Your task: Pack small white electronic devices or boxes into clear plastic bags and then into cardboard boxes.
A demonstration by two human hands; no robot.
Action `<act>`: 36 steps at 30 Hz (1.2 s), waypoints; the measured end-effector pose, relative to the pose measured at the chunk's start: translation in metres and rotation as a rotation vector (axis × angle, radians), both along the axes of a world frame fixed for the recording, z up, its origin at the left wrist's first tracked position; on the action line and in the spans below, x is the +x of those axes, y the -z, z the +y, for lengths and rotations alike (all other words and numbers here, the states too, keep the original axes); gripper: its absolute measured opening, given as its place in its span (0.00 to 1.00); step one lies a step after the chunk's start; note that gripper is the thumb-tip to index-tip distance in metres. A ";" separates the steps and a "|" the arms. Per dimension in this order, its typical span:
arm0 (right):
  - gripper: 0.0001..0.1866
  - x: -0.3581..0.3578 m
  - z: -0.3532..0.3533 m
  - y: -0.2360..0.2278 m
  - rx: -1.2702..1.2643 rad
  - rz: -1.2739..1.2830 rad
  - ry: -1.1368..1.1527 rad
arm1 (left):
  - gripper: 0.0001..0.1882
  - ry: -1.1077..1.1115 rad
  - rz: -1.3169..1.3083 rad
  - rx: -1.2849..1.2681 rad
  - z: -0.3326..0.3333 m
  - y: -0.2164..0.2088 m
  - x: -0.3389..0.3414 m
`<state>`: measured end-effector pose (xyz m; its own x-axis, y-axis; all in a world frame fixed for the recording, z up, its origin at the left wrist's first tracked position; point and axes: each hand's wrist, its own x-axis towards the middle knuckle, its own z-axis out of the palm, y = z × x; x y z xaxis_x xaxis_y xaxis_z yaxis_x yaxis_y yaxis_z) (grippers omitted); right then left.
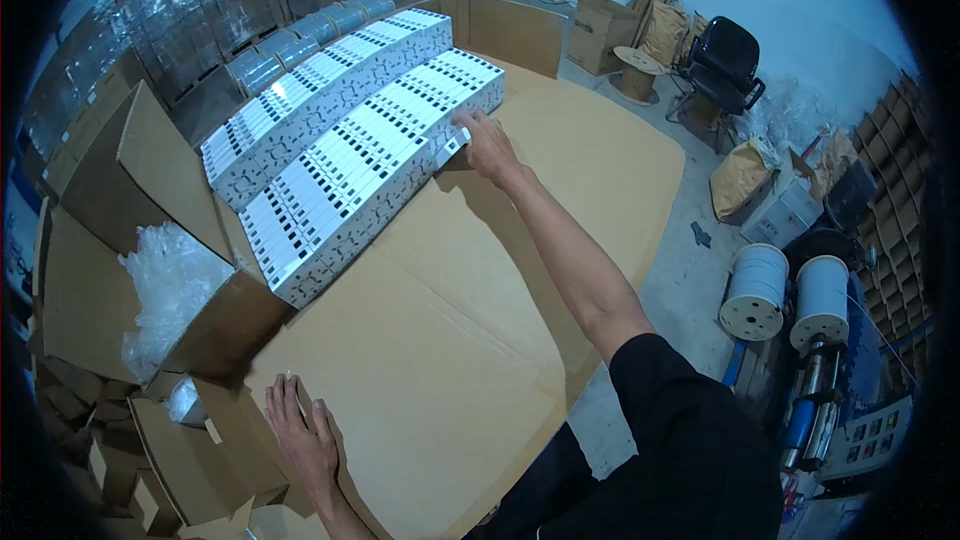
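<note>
My right hand (pixel 485 143) is stretched far forward and grips a small white box (pixel 452 147) at the near side of the front row of white boxes (pixel 370 165). These boxes stand in two long stepped rows, the back row of white boxes (pixel 320 90) higher than the front one. Both rows rest on a large sheet of brown cardboard (pixel 470 320). My left hand (pixel 300 430) lies flat, fingers spread, on the cardboard's near left edge and holds nothing.
An open carton with clear plastic bags (pixel 170 285) stands at left, flat cartons below it. Wrapped stacks (pixel 210 0) line the back wall. At right are a black chair (pixel 722 65), sacks, white spools (pixel 755 292) and a machine.
</note>
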<state>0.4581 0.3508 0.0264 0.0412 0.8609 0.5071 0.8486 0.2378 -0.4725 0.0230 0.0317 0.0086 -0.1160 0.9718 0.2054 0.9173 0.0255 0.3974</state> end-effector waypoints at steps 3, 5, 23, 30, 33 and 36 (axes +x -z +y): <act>0.23 0.018 -0.005 0.008 -0.036 -0.013 -0.017 | 0.26 0.029 0.008 0.025 0.002 0.000 0.001; 0.24 0.021 -0.012 0.007 -0.027 -0.019 -0.056 | 0.26 0.019 0.014 0.010 0.003 -0.002 0.003; 0.13 -0.134 -0.163 -0.029 -0.089 0.054 -0.338 | 0.26 0.021 -0.052 0.078 -0.002 0.002 -0.009; 0.15 -0.253 -0.211 -0.019 -0.185 0.231 -0.593 | 0.23 -0.071 -0.371 0.160 -0.005 -0.004 -0.016; 0.16 -0.290 -0.233 -0.014 -0.195 0.335 -0.649 | 0.21 -0.175 -0.790 0.060 -0.006 -0.026 -0.016; 0.17 -0.310 -0.249 -0.011 -0.115 0.352 -0.727 | 0.20 -0.233 -0.902 0.088 -0.003 -0.009 -0.032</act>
